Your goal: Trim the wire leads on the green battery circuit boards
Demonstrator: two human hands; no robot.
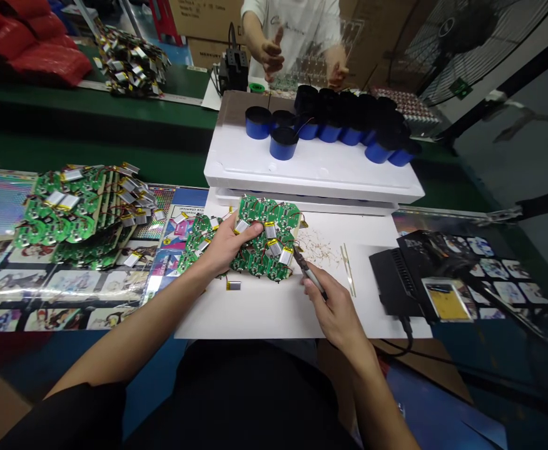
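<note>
My left hand [227, 245] holds a green circuit board panel [259, 265] by its left side, the thumb on top. Several silver battery cells with yellow ends [271, 230] lie on the panel, with thin red wires. My right hand [331, 304] is closed around a slim tool with a grey handle [312, 275]. Its dark tip is at the panel's right edge, and its exact kind is unclear. Another board panel [190, 247] lies partly under my left hand. One loose battery cell [233, 285] rests on the white work surface [264, 315] below the panel.
Stacked board panels [74, 212] stand at left. Small wire scraps [318, 249] and thin strips [348, 269] lie right of my work. A black box with a cable [398, 284] is farther right. Blue cups [283, 145] stand on a white foam block [246, 161]; a co-worker's hands [273, 57] are beyond.
</note>
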